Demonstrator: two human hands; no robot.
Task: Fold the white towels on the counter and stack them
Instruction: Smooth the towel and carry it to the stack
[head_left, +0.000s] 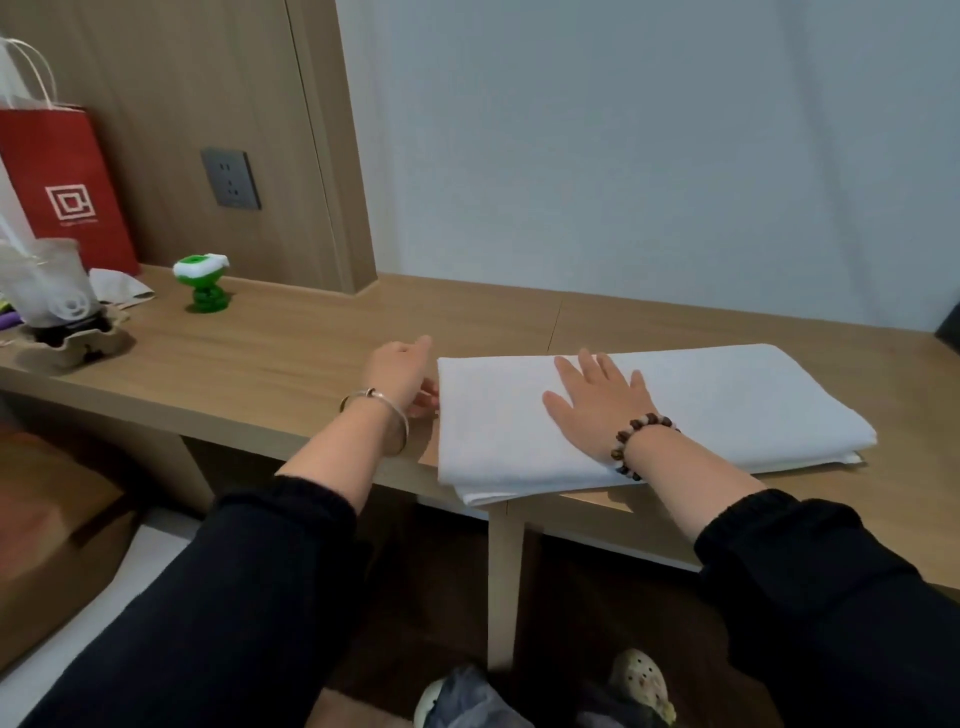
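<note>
— A pale wood-grain desk (291, 364) is set against a plain white wall. What is found on it?
— A white towel (727, 395) is laid at the near edge, folded into a flat, soft rectangle of several layers.
— And the hands?
— The right hand (597, 400) is spread flat on top. The left hand (400, 371) is held at the towel's left edge; whether it is pinched cannot be told. Folding seems well advanced, and stacking is judged still to be done.
</note>
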